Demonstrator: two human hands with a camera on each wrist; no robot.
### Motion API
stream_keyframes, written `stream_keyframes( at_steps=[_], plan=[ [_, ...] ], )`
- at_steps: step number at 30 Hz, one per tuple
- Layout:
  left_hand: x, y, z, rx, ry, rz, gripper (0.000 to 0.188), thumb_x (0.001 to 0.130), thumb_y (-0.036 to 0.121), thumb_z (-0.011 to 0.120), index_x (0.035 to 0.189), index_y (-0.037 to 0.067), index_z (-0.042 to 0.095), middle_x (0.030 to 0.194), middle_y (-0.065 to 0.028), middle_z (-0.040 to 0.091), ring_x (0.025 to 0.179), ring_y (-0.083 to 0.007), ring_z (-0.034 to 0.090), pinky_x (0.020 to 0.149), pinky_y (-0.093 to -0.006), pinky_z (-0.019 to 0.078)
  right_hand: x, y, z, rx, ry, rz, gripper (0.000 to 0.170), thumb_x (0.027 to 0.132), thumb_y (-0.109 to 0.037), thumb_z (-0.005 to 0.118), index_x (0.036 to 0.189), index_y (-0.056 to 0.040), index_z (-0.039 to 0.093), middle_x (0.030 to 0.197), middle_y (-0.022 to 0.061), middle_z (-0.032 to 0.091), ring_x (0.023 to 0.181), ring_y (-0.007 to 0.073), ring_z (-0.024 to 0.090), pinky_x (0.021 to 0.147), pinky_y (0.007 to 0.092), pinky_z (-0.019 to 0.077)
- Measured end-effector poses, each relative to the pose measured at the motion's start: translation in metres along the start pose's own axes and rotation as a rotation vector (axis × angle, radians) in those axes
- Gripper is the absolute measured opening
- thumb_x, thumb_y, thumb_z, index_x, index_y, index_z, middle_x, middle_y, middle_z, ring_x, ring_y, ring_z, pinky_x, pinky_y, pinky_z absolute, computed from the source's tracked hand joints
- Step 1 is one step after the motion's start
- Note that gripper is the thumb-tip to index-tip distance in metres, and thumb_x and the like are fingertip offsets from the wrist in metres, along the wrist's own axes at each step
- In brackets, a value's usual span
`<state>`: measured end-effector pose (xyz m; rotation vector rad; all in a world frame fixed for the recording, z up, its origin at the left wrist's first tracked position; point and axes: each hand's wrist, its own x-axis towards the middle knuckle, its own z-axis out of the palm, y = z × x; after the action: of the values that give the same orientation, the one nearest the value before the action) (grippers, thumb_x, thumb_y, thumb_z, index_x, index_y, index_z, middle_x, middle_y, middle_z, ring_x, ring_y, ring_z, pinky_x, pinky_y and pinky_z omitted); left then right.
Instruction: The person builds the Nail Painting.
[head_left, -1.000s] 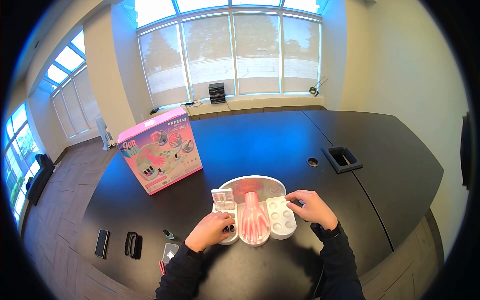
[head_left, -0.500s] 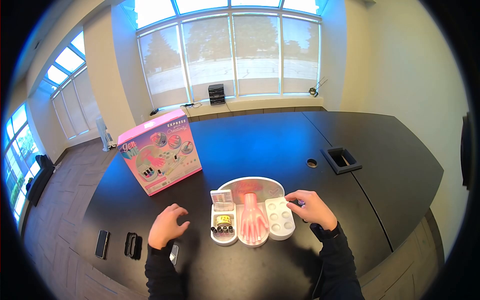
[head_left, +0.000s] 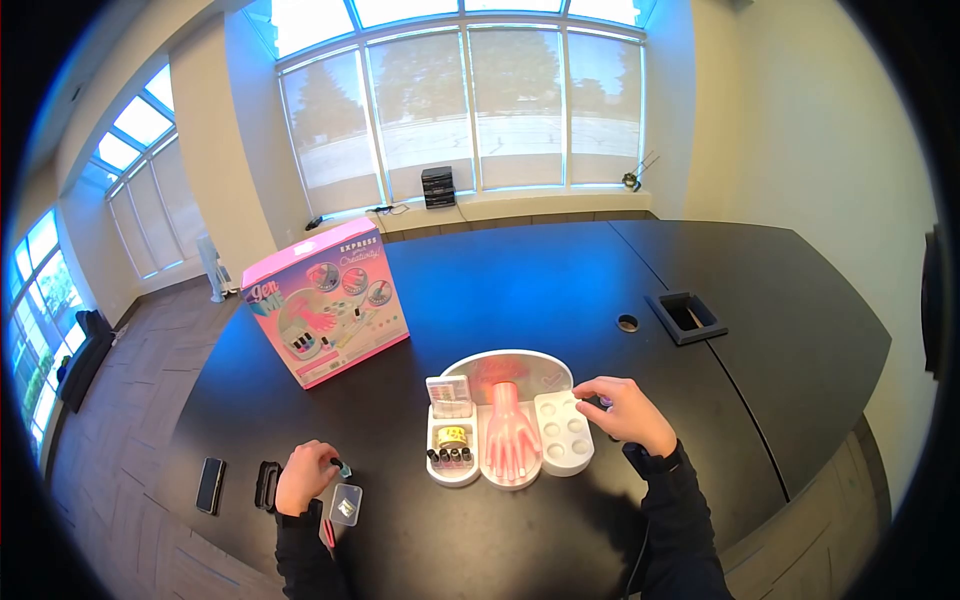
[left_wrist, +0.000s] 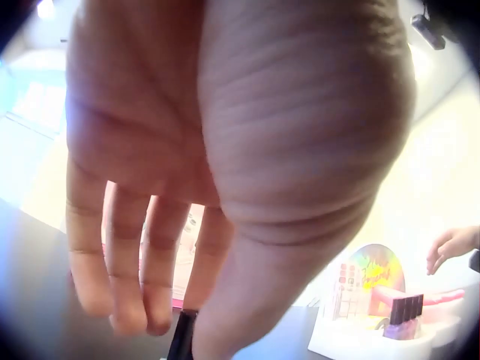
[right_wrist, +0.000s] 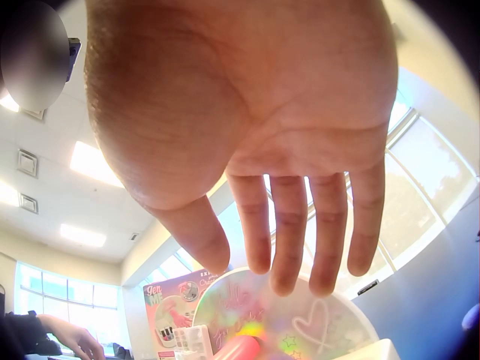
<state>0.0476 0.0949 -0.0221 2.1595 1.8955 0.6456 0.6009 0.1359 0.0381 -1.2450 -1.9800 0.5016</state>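
Note:
My left hand (head_left: 304,478) pinches the black cap (left_wrist: 182,336) of a small teal bottle (head_left: 345,470) between thumb and forefinger, low over the table's left part. Just below it lie a clear lidded case (head_left: 346,505) and a red tool (head_left: 329,532). My right hand (head_left: 628,415) hovers with relaxed, slightly bent fingers at the right edge of the white station, near its tray of round wells (head_left: 565,432). A pink model hand (head_left: 510,440) lies in the station's middle; several black-capped bottles (head_left: 450,456) and a yellow roll (head_left: 452,437) sit in its left tray.
A pink box (head_left: 330,305) stands at the back left of the black table (head_left: 520,270). A phone (head_left: 209,486) and a black frame-like object (head_left: 267,486) lie at the left. A square socket (head_left: 686,317) and a round hole (head_left: 627,323) are at the right.
My left hand has moved from the station's left tray out to the left and down, and has taken hold of the teal bottle's cap. The right hand has stayed nearly still.

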Motion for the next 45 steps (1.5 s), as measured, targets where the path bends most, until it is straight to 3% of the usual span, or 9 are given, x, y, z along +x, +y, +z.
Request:
stream_keyframes(
  at_steps=[5, 13, 16, 26, 38, 40, 45],
  plan=[
    [0.000, 0.006, 0.002, -0.027, 0.032, 0.015, 0.022, 0.079, 0.005, 0.083, 0.100, 0.003, 0.077, 0.089, -0.0139, 0.071, 0.087, -0.0349, 0.073, 0.079, -0.0446, 0.0579, 0.001, 0.002, -0.002, 0.004, 0.001, -0.007, 0.027, 0.097, -0.019, 0.077, 0.118, -0.0014, 0.078, 0.111, 0.0165, 0.080, 0.100, 0.0317, 0.078, 0.090, 0.0398, 0.0601],
    [-0.003, 0.061, -0.005, -0.038, 0.111, 0.119, 0.017, 0.084, 0.005, 0.079, 0.100, 0.004, 0.075, 0.094, -0.0122, 0.071, 0.093, -0.0349, 0.071, 0.083, -0.0450, 0.0572, 0.000, 0.006, -0.006, -0.004, 0.030, -0.028, 0.026, 0.097, -0.019, 0.077, 0.118, -0.0030, 0.079, 0.109, 0.0141, 0.080, 0.098, 0.0290, 0.077, 0.077, 0.0386, 0.0571],
    [-0.003, 0.081, -0.001, -0.017, 0.151, 0.277, 0.016, 0.086, 0.005, 0.078, 0.102, 0.005, 0.075, 0.099, -0.0104, 0.072, 0.099, -0.0336, 0.070, 0.086, -0.0445, 0.0576, 0.000, 0.005, -0.007, 0.005, 0.031, -0.029, 0.026, 0.097, -0.019, 0.076, 0.118, -0.0034, 0.079, 0.109, 0.0133, 0.081, 0.096, 0.0283, 0.077, 0.077, 0.0381, 0.0567],
    [0.000, 0.137, 0.017, -0.115, 0.106, 0.413, 0.018, 0.086, 0.006, 0.081, 0.104, 0.006, 0.075, 0.100, -0.0092, 0.074, 0.097, -0.0335, 0.071, 0.085, -0.0425, 0.0589, -0.002, -0.001, -0.014, -0.004, 0.041, -0.003, 0.025, 0.098, -0.019, 0.075, 0.118, -0.0033, 0.079, 0.109, 0.0117, 0.081, 0.095, 0.0266, 0.076, 0.078, 0.0374, 0.0563],
    [0.015, 0.144, 0.046, -0.116, 0.053, 0.580, 0.017, 0.087, 0.010, 0.081, 0.103, 0.007, 0.074, 0.101, -0.0076, 0.074, 0.100, -0.0300, 0.068, 0.086, -0.0429, 0.0586, -0.003, -0.004, -0.019, 0.008, 0.041, 0.051, 0.026, 0.098, -0.018, 0.076, 0.118, -0.0024, 0.078, 0.109, 0.0121, 0.080, 0.099, 0.0260, 0.077, 0.084, 0.0370, 0.0593],
    [0.015, 0.144, 0.048, -0.103, 0.047, 0.576, 0.018, 0.087, 0.010, 0.081, 0.103, 0.007, 0.075, 0.101, -0.0075, 0.074, 0.100, -0.0296, 0.068, 0.087, -0.0427, 0.0586, -0.003, -0.002, -0.018, 0.014, 0.071, 0.018, 0.025, 0.097, -0.014, 0.076, 0.118, -0.0010, 0.079, 0.104, 0.0116, 0.080, 0.085, 0.0207, 0.074, 0.078, 0.0354, 0.0584],
    [0.018, 0.144, 0.053, -0.063, 0.049, 0.587, 0.017, 0.087, 0.010, 0.082, 0.102, 0.006, 0.075, 0.100, -0.0071, 0.073, 0.102, -0.0289, 0.067, 0.087, -0.0426, 0.0586, -0.003, -0.002, -0.020, 0.041, 0.066, 0.056, 0.025, 0.097, -0.011, 0.077, 0.119, 0.0001, 0.078, 0.104, 0.0116, 0.079, 0.085, 0.0177, 0.074, 0.074, 0.0333, 0.0601]
  ],
)
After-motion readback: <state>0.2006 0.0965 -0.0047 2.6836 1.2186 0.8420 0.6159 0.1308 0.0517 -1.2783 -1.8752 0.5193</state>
